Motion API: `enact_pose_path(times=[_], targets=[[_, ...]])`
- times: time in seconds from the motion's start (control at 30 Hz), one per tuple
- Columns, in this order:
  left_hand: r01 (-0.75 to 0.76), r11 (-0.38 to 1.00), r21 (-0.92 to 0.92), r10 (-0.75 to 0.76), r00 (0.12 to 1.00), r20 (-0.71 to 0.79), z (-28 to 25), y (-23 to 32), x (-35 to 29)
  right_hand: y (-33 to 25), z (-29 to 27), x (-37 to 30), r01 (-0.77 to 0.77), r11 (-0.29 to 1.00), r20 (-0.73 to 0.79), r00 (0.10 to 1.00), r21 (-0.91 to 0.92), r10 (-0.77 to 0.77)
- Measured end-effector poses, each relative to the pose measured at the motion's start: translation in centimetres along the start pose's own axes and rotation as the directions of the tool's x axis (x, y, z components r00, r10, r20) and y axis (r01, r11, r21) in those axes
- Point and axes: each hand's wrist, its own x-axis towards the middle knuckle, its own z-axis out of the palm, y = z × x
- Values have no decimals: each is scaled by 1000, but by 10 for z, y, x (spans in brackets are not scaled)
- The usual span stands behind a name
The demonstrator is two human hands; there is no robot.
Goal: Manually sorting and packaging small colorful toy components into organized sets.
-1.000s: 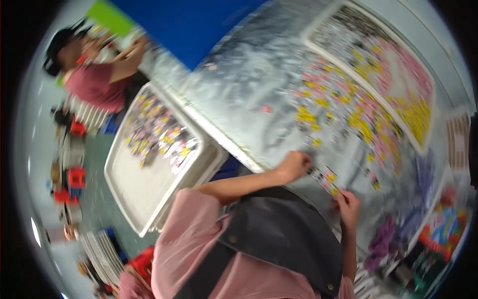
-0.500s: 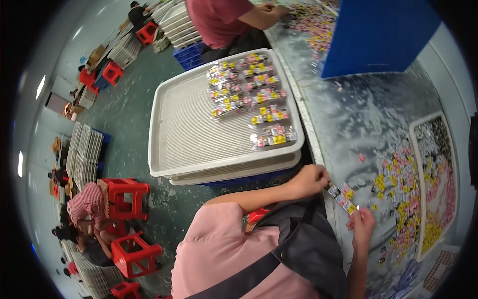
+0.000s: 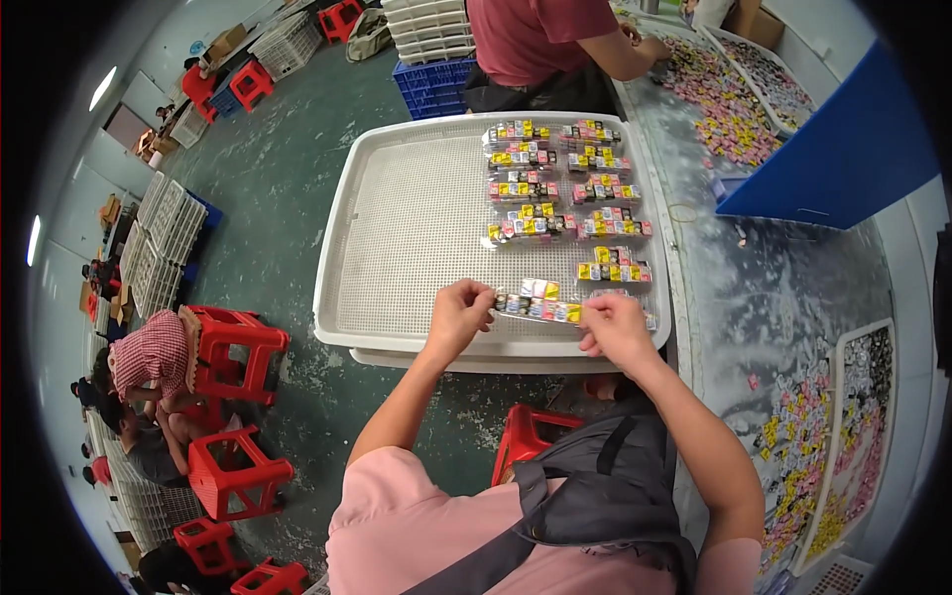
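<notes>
Between my two hands a clear strip of small coloured cube-like pieces (image 3: 538, 303) is held level over the near part of a white mesh tray (image 3: 412, 248). Its left end is pinched by my left hand (image 3: 462, 317), the right end by my right hand (image 3: 619, 329). The pieces are black, white, yellow and pink, with a short second row on top. Behind, two columns of similar packs (image 3: 523, 188) lie in the tray's right half. My right hand partly covers the nearest pack of the right column.
To the right runs a worktable (image 3: 729, 297) with loose coloured pieces (image 3: 793, 436), a white-rimmed tray (image 3: 831, 436) and a blue panel (image 3: 843, 159). A co-worker in red (image 3: 545, 50) is at the far side. Red stools (image 3: 238, 347) and stacked crates (image 3: 164, 238) line the left.
Both hands have carried the strip from the worktable's edge leftward over the tray. My body and view have turned toward the tray, and the strip now lies crosswise.
</notes>
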Motion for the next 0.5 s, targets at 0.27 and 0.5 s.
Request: enact_pose_path(times=[0.27,0.5], targets=[[-41,995,-88,41,999,-6,6,5,27,7,1,25,92,994,-145,984,-55,-99],[-61,992,-107,94,939,330,121,41,22,47,-103,-51,39,991,-376,927,127,11]])
